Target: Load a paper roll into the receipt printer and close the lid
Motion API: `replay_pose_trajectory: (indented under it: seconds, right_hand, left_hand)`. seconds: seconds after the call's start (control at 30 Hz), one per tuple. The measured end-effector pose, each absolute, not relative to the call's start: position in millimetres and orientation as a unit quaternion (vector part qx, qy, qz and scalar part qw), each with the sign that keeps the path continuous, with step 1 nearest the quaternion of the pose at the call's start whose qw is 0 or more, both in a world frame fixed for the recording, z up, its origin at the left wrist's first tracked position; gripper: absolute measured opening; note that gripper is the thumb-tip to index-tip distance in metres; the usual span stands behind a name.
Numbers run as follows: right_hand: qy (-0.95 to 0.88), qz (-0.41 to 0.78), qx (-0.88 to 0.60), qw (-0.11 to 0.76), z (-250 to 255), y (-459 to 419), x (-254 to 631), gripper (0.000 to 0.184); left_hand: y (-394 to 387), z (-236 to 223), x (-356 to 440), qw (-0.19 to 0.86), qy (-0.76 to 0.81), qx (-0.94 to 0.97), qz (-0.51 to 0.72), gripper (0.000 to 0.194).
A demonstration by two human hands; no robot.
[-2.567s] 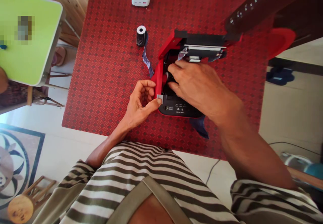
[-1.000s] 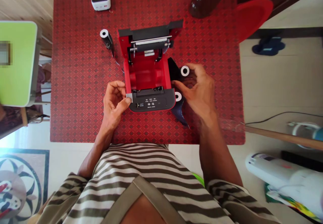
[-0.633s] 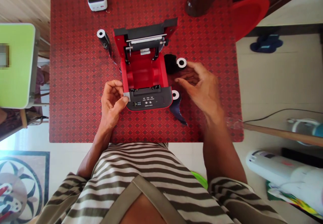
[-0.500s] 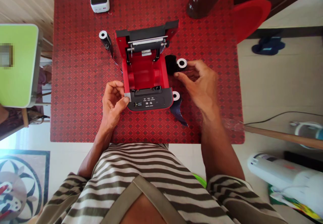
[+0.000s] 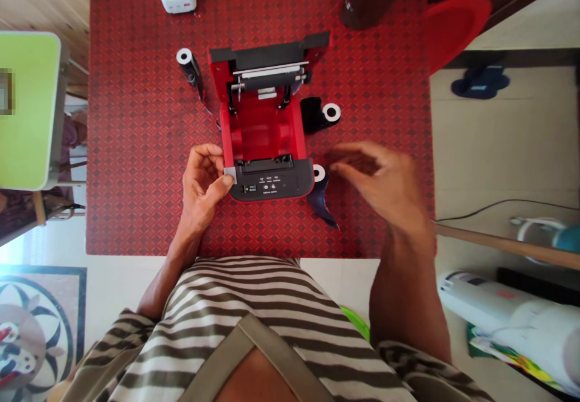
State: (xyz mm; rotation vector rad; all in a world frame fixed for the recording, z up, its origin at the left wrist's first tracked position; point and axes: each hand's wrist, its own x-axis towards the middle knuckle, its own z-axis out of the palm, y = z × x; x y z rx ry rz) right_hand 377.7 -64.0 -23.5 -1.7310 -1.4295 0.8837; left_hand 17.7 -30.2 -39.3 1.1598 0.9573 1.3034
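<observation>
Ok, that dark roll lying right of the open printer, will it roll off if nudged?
Probably: the dark roll lies on its side, so a nudge could roll it. The patterned cloth may slow it. It looks small with a hollow white core, so likely light.

The person wears a short-sleeved shirt [image 5: 235,311] with horizontal olive-brown and white stripes. A plain olive-grey strap [image 5: 276,353] runs diagonally across the chest. Both forearms are bare below the sleeves; neither of the hands, left hand [image 5: 203,181] or right hand [image 5: 385,184], wears rings or a watch.
</observation>
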Motion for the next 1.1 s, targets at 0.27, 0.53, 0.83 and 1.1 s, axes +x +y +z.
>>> replay_pose_trajectory:
  seconds: [0.27,0.53,0.83,1.1]
  right_hand:
    - [-0.569,0.406,-0.623,0.353,-29.3,-77.7,339.7,0.030]
    - [-0.575,0.321,-0.632,0.409,55.9,-93.1,362.2,0.035]
    - [-0.833,0.166,-0.480,0.219,91.9,-14.5,292.0,0.040]
    - [-0.844,0.165,-0.497,0.114,64.4,14.4,275.2,0.012]
  left_hand:
    - [-27.5,-40.6,17.7,0.538,0.409,0.501,0.540,0.068]
    - [-30.8,-35.0,23.2,0.560,0.409,0.475,0.542,0.071]
    - [-35.7,-33.3,21.1,0.587,0.387,0.475,0.529,0.068]
    - [-41.2,-37.8,28.3,0.587,0.398,0.467,0.528,0.070]
